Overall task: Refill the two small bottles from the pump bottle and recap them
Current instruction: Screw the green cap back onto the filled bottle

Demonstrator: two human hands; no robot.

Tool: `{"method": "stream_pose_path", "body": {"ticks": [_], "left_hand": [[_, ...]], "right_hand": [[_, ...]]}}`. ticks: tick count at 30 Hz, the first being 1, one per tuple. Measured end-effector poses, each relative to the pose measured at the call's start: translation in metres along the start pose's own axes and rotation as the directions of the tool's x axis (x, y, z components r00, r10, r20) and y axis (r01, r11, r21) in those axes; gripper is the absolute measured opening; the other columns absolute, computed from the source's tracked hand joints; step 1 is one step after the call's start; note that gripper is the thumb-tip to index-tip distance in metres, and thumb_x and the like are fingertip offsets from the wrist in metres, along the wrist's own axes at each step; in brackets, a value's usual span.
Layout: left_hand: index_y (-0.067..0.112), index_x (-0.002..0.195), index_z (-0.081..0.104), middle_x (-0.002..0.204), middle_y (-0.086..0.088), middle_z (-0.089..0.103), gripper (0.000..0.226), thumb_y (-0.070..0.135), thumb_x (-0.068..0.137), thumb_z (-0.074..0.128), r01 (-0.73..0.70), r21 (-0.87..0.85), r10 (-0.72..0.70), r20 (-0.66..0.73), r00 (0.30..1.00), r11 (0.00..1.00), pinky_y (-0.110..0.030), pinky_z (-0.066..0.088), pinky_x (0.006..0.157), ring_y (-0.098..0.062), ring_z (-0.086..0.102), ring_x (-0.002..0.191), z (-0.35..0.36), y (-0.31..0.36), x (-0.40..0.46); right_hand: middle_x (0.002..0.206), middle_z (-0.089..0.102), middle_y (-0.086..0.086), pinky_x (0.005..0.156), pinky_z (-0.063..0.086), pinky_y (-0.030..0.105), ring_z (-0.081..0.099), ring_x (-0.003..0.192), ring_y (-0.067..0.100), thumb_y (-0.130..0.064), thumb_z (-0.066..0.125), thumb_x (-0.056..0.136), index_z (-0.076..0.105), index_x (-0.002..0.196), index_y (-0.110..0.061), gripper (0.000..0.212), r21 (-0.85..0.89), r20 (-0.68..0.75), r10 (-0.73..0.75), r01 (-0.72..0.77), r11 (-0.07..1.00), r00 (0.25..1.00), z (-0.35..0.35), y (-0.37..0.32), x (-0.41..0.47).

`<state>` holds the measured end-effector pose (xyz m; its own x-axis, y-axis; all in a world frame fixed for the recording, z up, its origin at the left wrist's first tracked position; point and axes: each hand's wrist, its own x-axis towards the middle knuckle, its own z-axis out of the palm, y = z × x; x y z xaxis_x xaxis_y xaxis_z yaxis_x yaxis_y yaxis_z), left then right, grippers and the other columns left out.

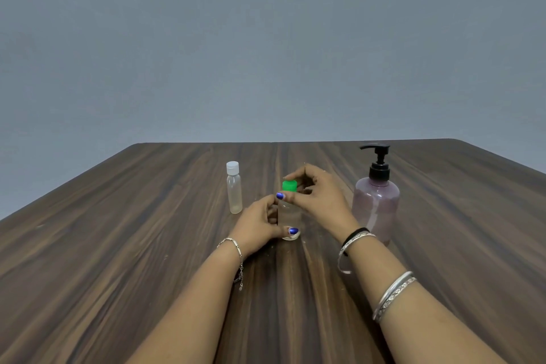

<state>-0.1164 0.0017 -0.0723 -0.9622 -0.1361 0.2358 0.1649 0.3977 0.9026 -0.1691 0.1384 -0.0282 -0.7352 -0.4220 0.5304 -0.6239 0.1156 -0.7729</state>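
Note:
A small clear bottle [289, 214] stands upright on the wooden table [147, 245] at the centre. My left hand [260, 223] grips its body from the left. A green cap [289, 186] sits on the bottle's neck, and my right hand [317, 193] pinches it from above and from the right. A second small clear bottle [234, 190] with a white cap [232, 167] stands upright to the left, apart from both hands. The pump bottle [375, 201], pale purple with a black pump head, stands to the right, just behind my right wrist.
The table's far edge [295, 142] runs in front of a plain grey wall. Bracelets circle both of my wrists.

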Motion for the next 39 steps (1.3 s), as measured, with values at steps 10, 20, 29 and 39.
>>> {"method": "stream_pose_path", "body": {"ticks": [10,20,29,39], "left_hand": [[0.004,0.107,0.056,0.103,-0.007,0.071,0.043,-0.002,0.069,0.076,0.011,-0.025,-0.011,0.002,1.0,1.0,-0.026,0.053,0.086,-0.014,0.068,0.094,0.001,0.001,-0.002],[0.005,0.1,0.056,0.097,-0.004,0.071,0.037,-0.002,0.069,0.076,0.009,-0.025,-0.009,0.001,1.0,1.0,-0.02,0.053,0.079,-0.007,0.068,0.088,0.001,0.002,-0.003],[0.012,0.092,0.055,0.091,0.003,0.07,0.034,-0.003,0.069,0.076,0.006,-0.037,-0.006,0.005,1.0,0.999,-0.013,0.05,0.072,-0.001,0.067,0.081,0.002,0.005,-0.003],[0.017,0.089,0.055,0.094,0.0,0.071,0.035,-0.001,0.069,0.076,0.004,-0.031,-0.004,0.002,1.0,1.0,-0.022,0.053,0.081,-0.01,0.068,0.088,0.002,0.004,-0.003]], "right_hand": [[0.081,0.065,-0.008,0.065,0.047,0.008,0.058,0.072,0.0,-0.004,0.077,0.073,0.066,0.086,-0.014,0.02,0.048,0.013,-0.009,0.008,0.999,1.0,0.002,0.003,0.0],[0.083,0.066,-0.006,0.068,0.048,0.007,0.061,0.07,-0.011,0.005,0.067,0.08,0.068,0.089,-0.005,0.013,0.212,0.115,0.011,-0.035,0.977,0.993,-0.007,0.006,0.0],[0.098,0.067,0.003,0.079,0.051,0.012,0.063,0.087,-0.001,0.003,0.058,0.087,0.064,0.087,-0.007,0.012,0.299,0.152,0.041,-0.086,0.95,0.987,-0.008,0.006,0.001],[0.104,0.066,0.008,0.089,0.049,0.021,0.063,0.098,0.01,0.003,0.055,0.089,0.06,0.081,-0.011,0.018,0.393,0.18,0.076,-0.142,0.908,0.981,-0.006,0.004,-0.001]]}}
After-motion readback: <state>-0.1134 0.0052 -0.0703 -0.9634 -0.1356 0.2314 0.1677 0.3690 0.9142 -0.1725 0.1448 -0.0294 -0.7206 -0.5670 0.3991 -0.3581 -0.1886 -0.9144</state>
